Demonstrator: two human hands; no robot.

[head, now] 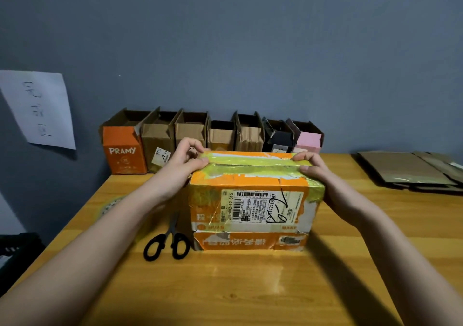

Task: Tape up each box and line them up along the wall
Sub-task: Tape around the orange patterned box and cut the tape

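While sealing: both hands, left [190, 154] and right [309, 166], pinched the orange taped cardboard box [250, 200] shut.
Remaining: open boxes [210, 133] lined the wall, untaped.

Box [253, 200] mid-table [250, 288], scissors [167, 240] left, open boxes [213, 135] behind

Two bare forearms, no sleeves visible

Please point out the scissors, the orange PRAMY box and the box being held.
scissors [167, 245], head view, black handle loop.
orange PRAMY box [123, 150], head view, front face.
held orange box [250, 208], head view, shipping label.
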